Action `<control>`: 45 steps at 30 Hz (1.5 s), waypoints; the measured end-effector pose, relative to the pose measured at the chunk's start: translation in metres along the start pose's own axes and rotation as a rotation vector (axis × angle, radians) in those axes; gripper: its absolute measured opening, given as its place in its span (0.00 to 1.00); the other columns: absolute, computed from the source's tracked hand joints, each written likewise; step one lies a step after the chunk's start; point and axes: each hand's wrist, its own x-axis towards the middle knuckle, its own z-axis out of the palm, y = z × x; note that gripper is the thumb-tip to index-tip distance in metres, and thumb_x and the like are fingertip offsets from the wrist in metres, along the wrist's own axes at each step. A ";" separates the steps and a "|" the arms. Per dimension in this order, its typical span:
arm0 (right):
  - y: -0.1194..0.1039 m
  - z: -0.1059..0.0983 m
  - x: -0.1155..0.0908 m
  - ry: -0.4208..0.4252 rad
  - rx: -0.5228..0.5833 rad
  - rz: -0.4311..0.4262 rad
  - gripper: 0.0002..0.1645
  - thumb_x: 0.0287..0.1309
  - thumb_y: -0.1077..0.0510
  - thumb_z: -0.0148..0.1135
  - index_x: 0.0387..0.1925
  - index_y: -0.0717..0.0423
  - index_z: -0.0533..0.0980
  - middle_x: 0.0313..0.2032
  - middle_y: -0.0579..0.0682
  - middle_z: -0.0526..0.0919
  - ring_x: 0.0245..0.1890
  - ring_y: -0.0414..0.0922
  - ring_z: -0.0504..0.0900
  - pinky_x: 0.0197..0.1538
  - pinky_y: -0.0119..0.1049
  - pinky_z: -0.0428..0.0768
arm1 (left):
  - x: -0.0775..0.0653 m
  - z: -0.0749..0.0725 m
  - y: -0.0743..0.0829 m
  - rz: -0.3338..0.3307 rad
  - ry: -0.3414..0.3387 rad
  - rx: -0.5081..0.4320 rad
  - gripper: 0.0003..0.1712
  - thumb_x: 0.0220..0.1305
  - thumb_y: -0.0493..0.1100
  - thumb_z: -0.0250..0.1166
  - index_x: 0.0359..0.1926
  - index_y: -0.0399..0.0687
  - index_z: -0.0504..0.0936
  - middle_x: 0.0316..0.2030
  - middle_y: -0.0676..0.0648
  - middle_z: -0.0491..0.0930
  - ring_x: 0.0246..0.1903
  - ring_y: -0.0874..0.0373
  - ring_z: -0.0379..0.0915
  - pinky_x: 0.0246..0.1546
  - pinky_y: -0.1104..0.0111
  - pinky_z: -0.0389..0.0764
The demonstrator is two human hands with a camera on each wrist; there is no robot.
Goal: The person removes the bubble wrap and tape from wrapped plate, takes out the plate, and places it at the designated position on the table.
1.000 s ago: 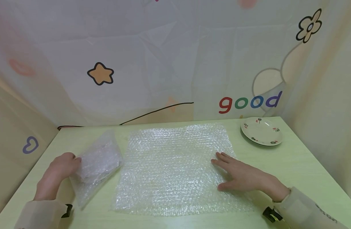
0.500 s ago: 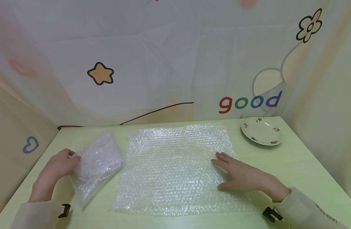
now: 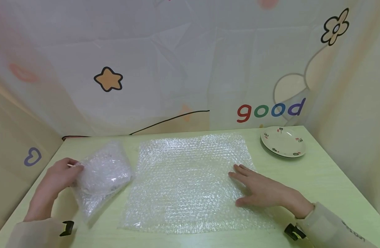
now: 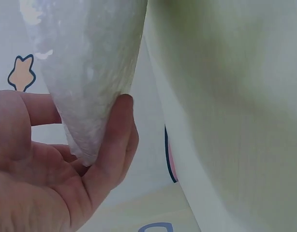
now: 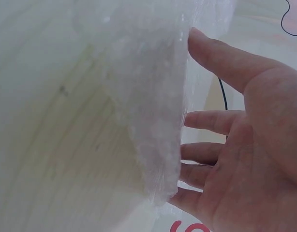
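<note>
At the left of the table my left hand (image 3: pixel 58 175) pinches the left corner of a folded bubble-wrap packet (image 3: pixel 106 172). In the left wrist view, thumb and fingers lie on either side of the packet's narrowing end (image 4: pixel 93 82). A rounded, flat shape shows faintly inside the wrap; its kind is hidden. A flat sheet of bubble wrap (image 3: pixel 183 186) lies spread over the middle of the table. My right hand (image 3: pixel 261 189) rests, fingers spread, on the sheet's right edge. The right wrist view shows its straight fingertips along that sheet (image 5: pixel 158 106).
Plates with small printed motifs (image 3: pixel 283 142) sit at the back right corner of the pale green table (image 3: pixel 326 193), apart from the sheet. A printed cloth (image 3: pixel 183 69) closes off the back and both sides.
My left hand has drawn slightly left and back toward me, its grip staying on the packet's corner. The packet has shifted and lifted a little at that side. The right hand stays put.
</note>
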 end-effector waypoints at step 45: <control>0.000 -0.001 -0.001 0.003 0.001 -0.015 0.55 0.59 0.39 0.74 0.77 0.59 0.61 0.79 0.63 0.51 0.78 0.64 0.47 0.73 0.63 0.57 | -0.019 0.020 0.072 0.136 0.057 -0.236 0.26 0.80 0.48 0.50 0.63 0.28 0.66 0.52 0.31 0.74 0.39 0.51 0.78 0.38 0.70 0.81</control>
